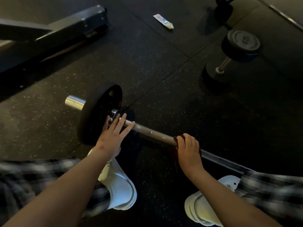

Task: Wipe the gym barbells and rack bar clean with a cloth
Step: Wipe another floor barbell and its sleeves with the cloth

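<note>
Across the dark rubber floor (164,71), pale speckles catch the dim light and thin seams divide the mats into large tiles. On that floor lies the barbell (152,133), running from the left of centre down toward the lower right, its shaft dull and brownish with small pale marks. A black weight plate (95,122) sits on its far end, with a short chrome sleeve (74,102) jutting out beyond it. The left hand (113,135) is released, fingers straight and spread, resting against the shiny collar and the shaft just beside the plate. The right hand (188,149) is curled over the shaft further along, grasping a dark reddish cloth (174,151) wrapped about the bar. Below the bar are two white shoes (119,185) and blurred checked trousers (24,177). At the upper left a heavy grey metal frame (65,28) rests on the mats. A small pale tube (164,22) lies alone near the top centre, well apart from the barbell. A dumbbell (236,53) with round grey ends lies at the upper right, and a second steel bar (287,17) crosses the top right corner.
</note>
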